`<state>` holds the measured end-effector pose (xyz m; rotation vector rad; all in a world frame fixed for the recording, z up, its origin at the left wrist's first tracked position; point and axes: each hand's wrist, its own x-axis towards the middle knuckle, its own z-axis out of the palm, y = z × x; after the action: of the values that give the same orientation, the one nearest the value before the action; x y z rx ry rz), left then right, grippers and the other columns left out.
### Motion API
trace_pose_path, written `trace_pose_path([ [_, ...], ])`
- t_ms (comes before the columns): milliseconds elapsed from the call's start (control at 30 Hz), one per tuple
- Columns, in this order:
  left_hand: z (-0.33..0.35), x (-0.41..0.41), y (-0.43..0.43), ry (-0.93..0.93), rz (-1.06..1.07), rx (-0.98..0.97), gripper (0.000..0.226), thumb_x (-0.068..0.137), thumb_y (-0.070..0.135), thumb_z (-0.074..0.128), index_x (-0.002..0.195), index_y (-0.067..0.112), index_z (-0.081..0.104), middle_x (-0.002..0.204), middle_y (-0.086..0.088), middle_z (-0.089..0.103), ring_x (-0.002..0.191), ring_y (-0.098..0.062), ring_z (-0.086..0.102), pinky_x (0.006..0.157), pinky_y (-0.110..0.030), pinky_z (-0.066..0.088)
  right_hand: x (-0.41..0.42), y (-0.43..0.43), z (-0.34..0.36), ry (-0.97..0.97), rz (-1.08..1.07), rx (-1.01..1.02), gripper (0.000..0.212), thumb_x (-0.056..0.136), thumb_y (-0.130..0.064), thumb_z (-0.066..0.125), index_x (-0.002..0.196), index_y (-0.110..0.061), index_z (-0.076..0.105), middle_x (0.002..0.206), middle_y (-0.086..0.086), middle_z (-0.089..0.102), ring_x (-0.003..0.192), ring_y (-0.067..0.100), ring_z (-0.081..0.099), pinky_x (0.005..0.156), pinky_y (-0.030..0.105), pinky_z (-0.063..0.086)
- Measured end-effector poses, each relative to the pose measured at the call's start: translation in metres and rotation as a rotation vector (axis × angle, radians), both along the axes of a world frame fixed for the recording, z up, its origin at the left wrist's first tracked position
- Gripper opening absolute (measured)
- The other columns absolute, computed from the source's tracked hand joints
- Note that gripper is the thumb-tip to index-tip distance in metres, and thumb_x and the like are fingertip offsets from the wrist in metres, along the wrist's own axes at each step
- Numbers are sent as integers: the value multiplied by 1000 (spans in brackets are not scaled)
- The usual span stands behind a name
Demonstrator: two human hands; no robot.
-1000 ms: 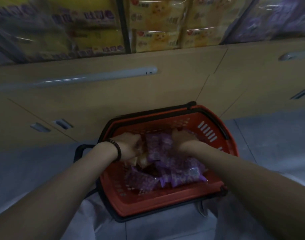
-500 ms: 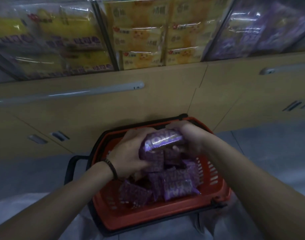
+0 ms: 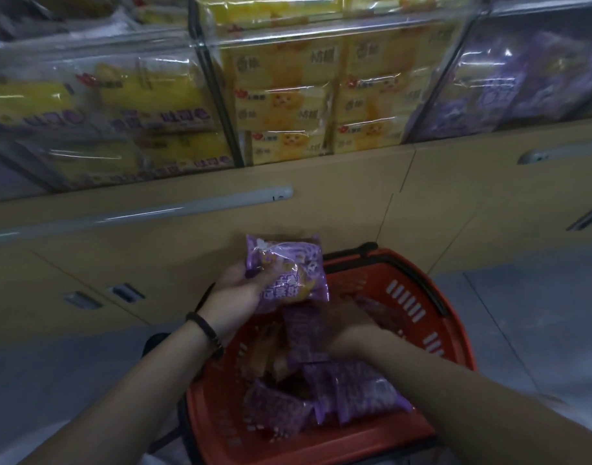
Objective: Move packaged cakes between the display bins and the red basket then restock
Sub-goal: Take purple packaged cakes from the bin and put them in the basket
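Observation:
A red basket (image 3: 419, 292) stands on the floor below me, holding several purple packaged cakes (image 3: 355, 391). My left hand (image 3: 236, 297), with a dark bracelet on the wrist, is raised above the basket's far left rim and grips a purple packaged cake (image 3: 288, 270). My right hand (image 3: 355, 330) is down inside the basket among the packets. It is blurred, and its fingers are hidden against the packets, so its grip is unclear. The clear display bin with purple cakes (image 3: 523, 82) is up at the right.
Beside the purple bin are clear bins of yellow packaged cakes in the middle (image 3: 321, 95) and at the left (image 3: 103, 112). Under them runs a tan cabinet front with a long grey handle (image 3: 153, 209). Grey floor tiles (image 3: 539, 313) surround the basket.
Both hands lifted purple cakes out of the basket together. Now my left hand alone holds a cake higher up, and my right hand has dropped back into the basket.

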<state>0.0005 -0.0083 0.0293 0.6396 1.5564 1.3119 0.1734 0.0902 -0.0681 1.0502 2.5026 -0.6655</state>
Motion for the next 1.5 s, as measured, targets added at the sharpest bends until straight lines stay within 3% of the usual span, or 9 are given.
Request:
trace_pose_path([
  [267,-7,-13,-6,-27,-17,-41,22,98,35,69,115,22,70,100,0,79,79,-16,76,69,-38,63,-19,-13,-20,-75,44,194,67,90,-33,70,152,-29,45,155,10,43,140,38,36,109,48,37],
  [400,-10,-18,-8,-17,-13,-90,32,95,37,73,123,21,67,112,-1,78,88,-20,77,70,-44,65,-13,-7,-4,-78,134,34,69,79,-40,82,143,-35,54,146,7,54,135,34,54,103,41,51],
  [500,-9,-23,-10,23,24,-101,31,98,37,70,124,20,65,117,-4,75,82,-21,76,67,-44,66,-4,10,27,7,70,-114,60,68,-33,88,124,-34,67,123,-5,72,113,19,70,82,27,54],
  [700,-5,-25,-15,21,77,-86,52,94,45,71,131,13,53,118,-14,74,71,-31,76,50,-32,57,55,48,100,204,-22,-37,50,62,-30,88,106,-34,64,102,-14,69,93,11,65,81,32,56],
  [833,-6,-21,-20,-64,50,-90,46,95,42,71,132,19,59,117,-8,71,74,-32,67,52,-30,55,95,56,133,436,-112,124,49,72,-26,81,118,-38,70,108,-18,75,99,3,69,84,27,54],
  [967,-2,-8,-20,-115,90,-97,29,92,40,75,113,19,74,92,-8,74,65,-19,61,56,-28,47,91,32,132,742,-268,337,50,73,-7,85,120,-25,79,112,-10,79,103,5,71,85,2,41],
  [1167,20,21,-9,-419,115,11,30,95,37,68,108,11,78,94,-10,77,69,-17,70,56,-26,54,55,-22,120,1101,-132,483,53,67,7,84,116,-13,80,123,5,60,115,16,64,98,21,50],
  [1333,21,16,-11,-495,95,145,62,62,38,96,112,6,78,101,-14,65,77,-15,58,67,-24,53,47,-32,113,1150,-114,447,49,75,-28,95,120,-16,78,141,15,45,138,26,49,113,30,43],
  [1500,11,15,-11,-379,157,149,53,65,29,90,108,2,78,107,-19,71,82,-21,65,73,-31,54,37,-42,117,1171,-532,194,11,87,-40,86,95,-36,80,127,-7,56,125,13,59,104,44,52],
])
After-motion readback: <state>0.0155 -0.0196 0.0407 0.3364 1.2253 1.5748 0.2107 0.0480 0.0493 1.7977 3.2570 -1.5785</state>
